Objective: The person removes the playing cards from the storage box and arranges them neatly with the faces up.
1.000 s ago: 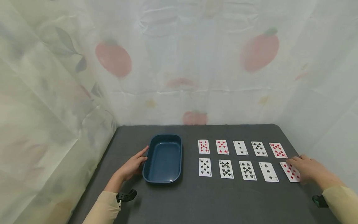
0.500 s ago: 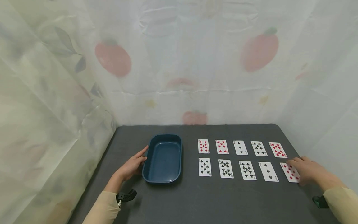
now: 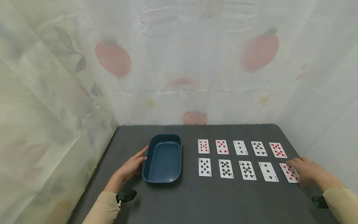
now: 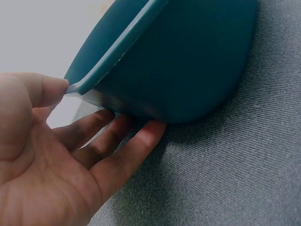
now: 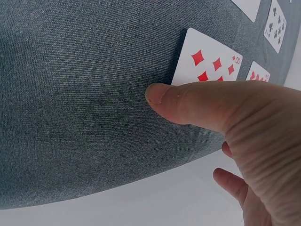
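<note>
A deep blue rectangular tray [image 3: 164,161] with rounded corners stands left of centre on the table. My left hand [image 3: 130,168] rests against its left side; in the left wrist view the thumb touches the rim and the fingertips touch the outer wall. At the right end of the near row lies an eight of diamonds playing card [image 5: 209,61]. My right hand [image 3: 309,171] is at this card's right edge, the thumb [image 5: 188,103] extended and partly covering it. The other right fingers are partly hidden behind the thumb and hand.
Several face-up playing cards lie in two rows to the right of the tray, among them a spade card [image 3: 205,167] and a heart card [image 3: 278,150]. The dark grey table [image 3: 212,202] ends just beyond my right hand. Pale fruit-printed curtains [image 3: 218,68] hang behind and at the sides.
The eight of diamonds has shifted very slightly to the left and nearer under my right hand. My left hand and the tray have kept their places.
</note>
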The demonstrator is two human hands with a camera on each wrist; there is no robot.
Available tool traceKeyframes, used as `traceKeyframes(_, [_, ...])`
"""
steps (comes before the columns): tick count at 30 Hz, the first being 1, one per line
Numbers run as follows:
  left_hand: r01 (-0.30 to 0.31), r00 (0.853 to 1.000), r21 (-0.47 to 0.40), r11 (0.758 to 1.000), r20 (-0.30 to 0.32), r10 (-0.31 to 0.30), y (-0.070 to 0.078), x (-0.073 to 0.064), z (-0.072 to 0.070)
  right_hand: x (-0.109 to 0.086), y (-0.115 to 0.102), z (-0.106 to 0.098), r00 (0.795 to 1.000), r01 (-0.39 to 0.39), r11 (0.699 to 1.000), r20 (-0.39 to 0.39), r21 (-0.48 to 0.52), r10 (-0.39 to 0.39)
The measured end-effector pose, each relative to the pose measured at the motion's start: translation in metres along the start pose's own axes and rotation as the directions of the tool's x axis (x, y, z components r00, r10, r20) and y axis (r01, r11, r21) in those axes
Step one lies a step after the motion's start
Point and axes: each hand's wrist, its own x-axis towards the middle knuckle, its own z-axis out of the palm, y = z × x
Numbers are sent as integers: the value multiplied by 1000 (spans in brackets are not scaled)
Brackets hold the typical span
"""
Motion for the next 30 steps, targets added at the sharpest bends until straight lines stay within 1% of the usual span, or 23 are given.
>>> traceKeyframes(18, [-8, 1000, 3, 1000, 9, 8, -2, -1, -1, 1, 1, 1, 1000, 13, 1000, -7, -6, -13])
traceKeyframes(30, [-3, 1000, -7, 1000, 12, 3, -1, 0, 1, 1, 0, 0, 999, -12, 1000, 40, 6, 12])
